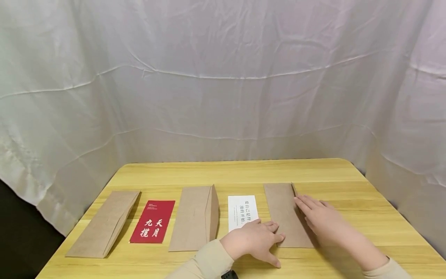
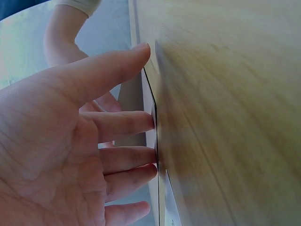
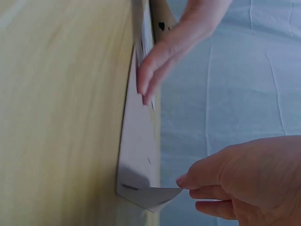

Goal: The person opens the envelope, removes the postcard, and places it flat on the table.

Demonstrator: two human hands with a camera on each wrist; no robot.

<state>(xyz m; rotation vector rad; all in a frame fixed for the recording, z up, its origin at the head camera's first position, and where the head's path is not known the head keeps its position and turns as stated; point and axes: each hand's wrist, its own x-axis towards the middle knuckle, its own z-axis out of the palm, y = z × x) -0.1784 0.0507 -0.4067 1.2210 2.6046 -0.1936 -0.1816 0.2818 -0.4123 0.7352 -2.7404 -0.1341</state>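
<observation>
At the right of the table, a brown paper envelope (image 1: pixel 283 213) lies flat, its long side flap (image 3: pixel 160 194) raised along the right edge. My right hand (image 1: pixel 324 221) touches this flap with extended fingertips, as the right wrist view also shows. With fingers spread, my left hand (image 1: pixel 254 240) rests its fingertips on the envelope's near left corner, thumb pointing toward the table's front. The left hand partly covers a white printed card (image 1: pixel 238 211) lying just left of the envelope.
Left of the white card lies a second brown envelope (image 1: pixel 191 219) with its flap partly raised. Beyond it are a red card (image 1: pixel 153 221) with white characters and a third brown envelope (image 1: pixel 101 224). Pale curtains (image 1: pixel 223 108) hang around the wooden table (image 1: pixel 237 170).
</observation>
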